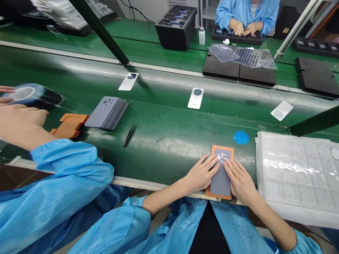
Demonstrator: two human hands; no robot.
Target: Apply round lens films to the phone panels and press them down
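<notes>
A grey phone back cover (220, 181) with camera holes lies in an orange jig (230, 151) at the near edge of the green conveyor belt. My left hand (202, 173) rests on the cover's left side, its fingertips near the holes. My right hand (239, 180) presses on the right side, fingers pointing at the same holes. Both hands lie flat on the cover and grip nothing.
A stack of grey covers (108, 112), black tweezers (129, 135), spare orange jigs (69, 125) and a blue film scrap (241, 137) lie on the belt. Clear blister trays (296, 169) sit at right. White cards (196, 97) ride the belt. A co-worker's sleeve (60, 176) is at left; another person sits across.
</notes>
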